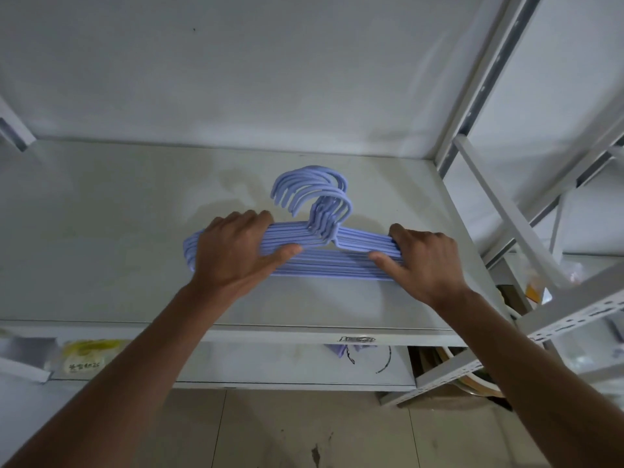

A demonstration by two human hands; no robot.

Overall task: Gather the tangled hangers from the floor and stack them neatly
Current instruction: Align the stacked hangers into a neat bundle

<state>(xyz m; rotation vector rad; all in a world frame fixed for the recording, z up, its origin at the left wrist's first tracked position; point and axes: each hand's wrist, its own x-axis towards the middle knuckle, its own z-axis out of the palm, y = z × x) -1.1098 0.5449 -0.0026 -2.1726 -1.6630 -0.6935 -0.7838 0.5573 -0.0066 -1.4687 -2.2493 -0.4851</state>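
We see the left hand (233,251) curled over the left side of the bundle of hangers (314,258), fingers wrapped over the far edge and the thumb stretched along the near bars, so it grips the bundle. The right hand (425,261) does the same on the right end, its fingers bent over the top of the bars and the thumb pointing inward along them. Between the two hands we find the purple hangers lying flat and pressed together into one stack, their hooks (314,194) bunched at the middle and curving away from us, not all quite in line. The stack rests on the pale shelf (101,231) of a white metal rack, towards its right half. Behind it stands a plain white wall (270,69). To the right we see slotted rack posts (496,62), and below the shelf edge a yellowish packet (84,358) on a lower level, with the tiled floor (304,434) beneath
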